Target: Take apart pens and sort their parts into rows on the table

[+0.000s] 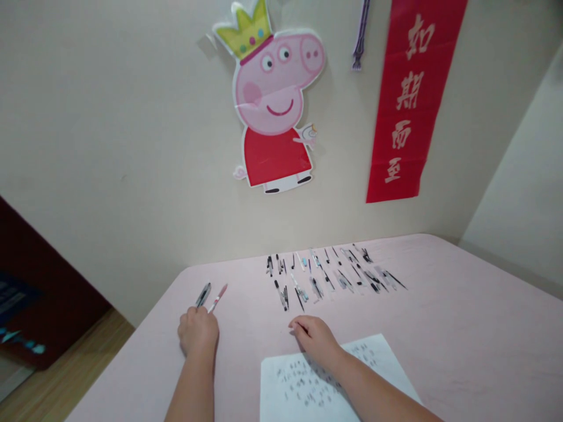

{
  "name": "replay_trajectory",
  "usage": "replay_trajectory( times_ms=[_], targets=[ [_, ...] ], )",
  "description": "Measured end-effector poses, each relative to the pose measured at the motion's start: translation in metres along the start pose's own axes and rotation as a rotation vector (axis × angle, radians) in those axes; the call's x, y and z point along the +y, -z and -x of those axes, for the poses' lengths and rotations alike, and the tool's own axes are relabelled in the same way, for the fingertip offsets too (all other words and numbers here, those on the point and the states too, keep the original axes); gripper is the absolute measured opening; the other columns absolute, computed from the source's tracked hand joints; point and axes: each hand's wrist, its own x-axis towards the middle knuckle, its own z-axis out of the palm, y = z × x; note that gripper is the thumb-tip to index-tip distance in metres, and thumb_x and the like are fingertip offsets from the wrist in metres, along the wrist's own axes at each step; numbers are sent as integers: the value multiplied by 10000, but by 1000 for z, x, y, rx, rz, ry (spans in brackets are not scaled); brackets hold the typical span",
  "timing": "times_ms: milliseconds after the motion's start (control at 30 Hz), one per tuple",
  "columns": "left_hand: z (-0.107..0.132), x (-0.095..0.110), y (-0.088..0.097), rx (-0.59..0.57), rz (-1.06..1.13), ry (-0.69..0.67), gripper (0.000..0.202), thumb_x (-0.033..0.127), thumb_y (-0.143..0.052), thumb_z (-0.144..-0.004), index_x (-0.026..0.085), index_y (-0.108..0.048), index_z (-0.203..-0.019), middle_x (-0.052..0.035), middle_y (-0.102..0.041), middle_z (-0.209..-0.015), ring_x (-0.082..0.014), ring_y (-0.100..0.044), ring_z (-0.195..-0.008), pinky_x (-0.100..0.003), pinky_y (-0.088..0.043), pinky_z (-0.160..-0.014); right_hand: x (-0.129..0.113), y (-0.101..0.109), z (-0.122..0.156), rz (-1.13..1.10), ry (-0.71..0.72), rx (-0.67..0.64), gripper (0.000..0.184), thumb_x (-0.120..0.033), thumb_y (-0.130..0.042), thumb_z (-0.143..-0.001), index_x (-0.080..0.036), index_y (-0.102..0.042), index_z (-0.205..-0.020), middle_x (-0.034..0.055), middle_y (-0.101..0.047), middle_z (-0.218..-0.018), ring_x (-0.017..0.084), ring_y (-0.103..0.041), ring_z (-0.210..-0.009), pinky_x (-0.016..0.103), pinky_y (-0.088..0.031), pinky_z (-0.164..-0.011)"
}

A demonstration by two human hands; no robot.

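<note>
My left hand (pixel 198 332) rests palm down at the left of the pink table, its fingers curled in. A pink-and-white pen (pixel 218 298) sticks out forward from between its fingers. Beside it a dark pen (pixel 203 295) lies with its near end at the knuckles. My right hand (pixel 317 339) lies on its side above the top edge of a written sheet of paper (pixel 275 387). Its fingers are curled together, and whatever may be between the fingertips is too small to make out. The forearm covers part of the writing.
Two rows of pen parts (pixel 325 275), several small groups of them, lie along the back of the table (pixel 461 328). Behind it stands a wall with a pink pig cutout (pixel 277 155) and a red banner (pixel 398 117). Wooden floor (pixel 97 351) shows at the left.
</note>
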Motion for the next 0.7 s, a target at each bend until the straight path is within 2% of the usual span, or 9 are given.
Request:
replay_trajectory(
  times_ms=[233,333,400,467,533,567,633,700],
  targets=[
    [4,9,2,-49,159,-27,270,168,-389,-850,64,-634,-899,-212,-617,-925,-329,-571,-925,-397,-422,-789,2,-2,1,-33,7,15,266,-184,-451,-819,-184,-715,-787,35,-695,-732,178,-614,-703,245,-399,-629],
    [15,22,3,-74,328,-90,230,190,-415,-848,99,-623,-884,-159,-634,-883,-280,-592,-901,-353,-438,-803,8,-6,-1,-119,12,73,255,-206,-467,-820,-181,-720,-841,50,-700,-791,185,-614,-748,271,-425,-682],
    [31,38,5,-87,463,-153,208,211,-415,-854,143,-604,-911,-103,-640,-894,-222,-600,-869,-293,-457,-768,12,-8,-5,-232,-32,135,242,-259,-523,-807,-168,-715,-921,45,-676,-746,174,-593,-696,279,-432,-668],
    [52,55,8,-108,619,-216,225,288,-380,-885,191,-584,-896,-43,-631,-843,-187,-599,-776,-265,-466,-683,14,-8,-10,-417,-86,184,315,-342,-605,-767,-149,-694,-999,15,-615,-658,142,-543,-597,259,-419,-596],
    [72,71,13,-226,982,-278,218,340,-410,-871,195,-571,-847,-17,-595,-743,-181,-563,-667,-273,-446,-605,14,-5,-13,-642,-140,205,456,-439,-674,-708,-145,-669,-1056,-16,-561,-630,99,-465,-496,229,-368,-495],
    [81,77,15,-274,1058,-313,204,341,-425,-860,197,-563,-817,-4,-571,-703,-174,-540,-633,-272,-431,-586,13,-3,-14,-742,-164,211,522,-485,-695,-680,-149,-659,-1078,-25,-550,-632,79,-423,-459,217,-332,-454],
    [93,84,19,-371,1103,-400,173,327,-455,-841,198,-552,-780,6,-550,-677,-171,-521,-623,-273,-414,-580,11,1,-16,-878,-228,217,588,-562,-701,-650,-151,-667,-1070,-38,-529,-605,52,-344,-411,204,-258,-405],
    [98,86,22,-402,1083,-462,143,302,-468,-829,199,-547,-770,1,-557,-696,-176,-526,-648,-282,-414,-600,8,5,-16,-940,-291,215,586,-596,-708,-628,-134,-705,-987,-50,-487,-542,45,-314,-407,201,-226,-400]
  ],
)
